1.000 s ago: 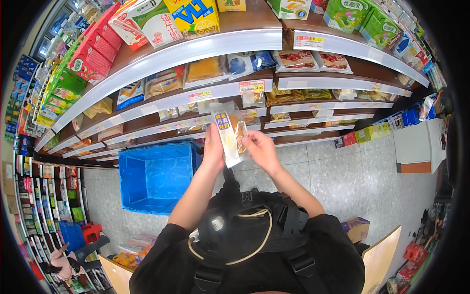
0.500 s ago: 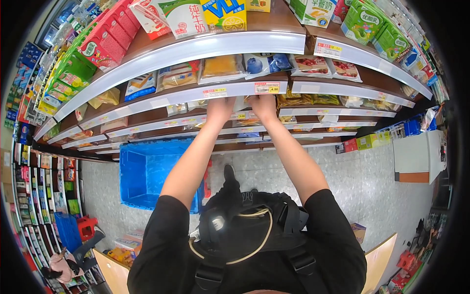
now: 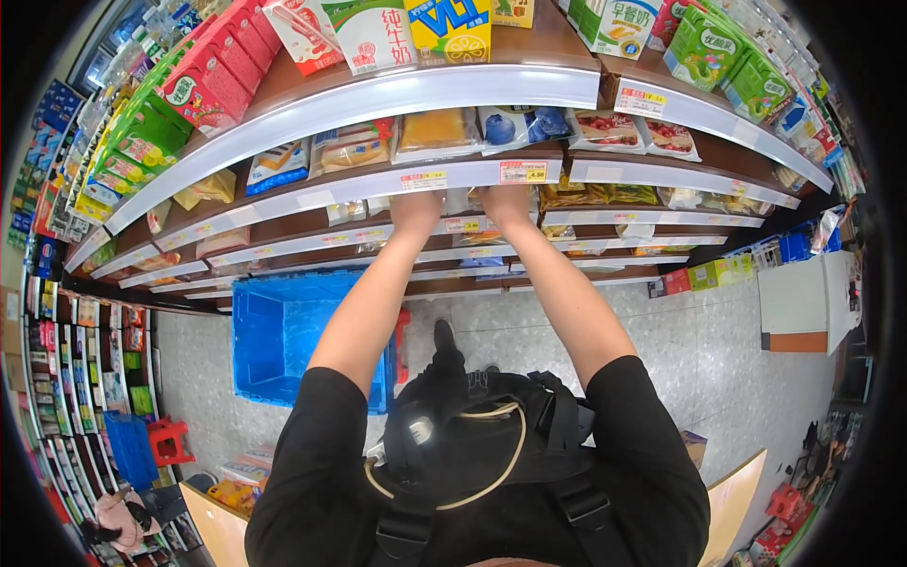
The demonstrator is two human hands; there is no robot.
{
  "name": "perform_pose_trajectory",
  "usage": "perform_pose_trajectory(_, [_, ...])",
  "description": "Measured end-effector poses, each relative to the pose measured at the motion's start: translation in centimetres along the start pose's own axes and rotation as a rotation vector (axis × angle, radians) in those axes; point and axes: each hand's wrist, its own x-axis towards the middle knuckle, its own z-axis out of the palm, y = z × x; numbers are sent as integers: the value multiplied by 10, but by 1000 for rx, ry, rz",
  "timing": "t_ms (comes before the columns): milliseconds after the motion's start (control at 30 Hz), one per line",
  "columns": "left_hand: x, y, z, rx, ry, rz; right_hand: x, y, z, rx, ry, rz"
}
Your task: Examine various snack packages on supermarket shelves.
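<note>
Both my arms stretch up to a brown store shelf with a white price rail [image 3: 359, 184]. My left hand [image 3: 417, 210] and my right hand [image 3: 505, 201] reach in under that rail, side by side, and their fingers are hidden behind it. Whatever they hold or touch inside cannot be seen. Just above them, flat snack packets lie on the shelf: an orange one [image 3: 436, 132] and a blue one [image 3: 520, 123]. More packets [image 3: 605, 196] lie to the right of my right hand.
Drink cartons [image 3: 368, 33] stand on the top shelf. A blue plastic crate [image 3: 283, 340] sits on the tiled floor at my left. A white counter [image 3: 803, 298] is at the right, a red stool [image 3: 165, 439] and magazine racks at the lower left.
A second ago both hands held a pale snack packet in front of the shelves. They have since risen and gone in under the shelf rail, and the packet is out of sight.
</note>
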Motion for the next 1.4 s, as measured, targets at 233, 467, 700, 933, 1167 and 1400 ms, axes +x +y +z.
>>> perform_pose_trajectory(233, [12,-51,-18,46,96,82,4,20,16,-119,48,-73])
perform_pose_trajectory(467, [22,-64,-10,-136,123,291,0,13,8,-126,-13,22])
perform_pose_trajectory(700, [-12,-49,-27,-743,-77,-266,-27,4,6,-46,47,-80])
perform_pose_trajectory(933, [-128,-7,-68,-1303,-275,-377,-104,-21,16,1448,-430,628])
perform_pose_trajectory(1167, [-205,19,-72,-1365,-393,-264,-145,-26,-14,2130,-866,625])
perform_pose_trajectory(1400, [-226,38,-90,-1225,-327,-259,-149,-2,-46,2259,-879,695])
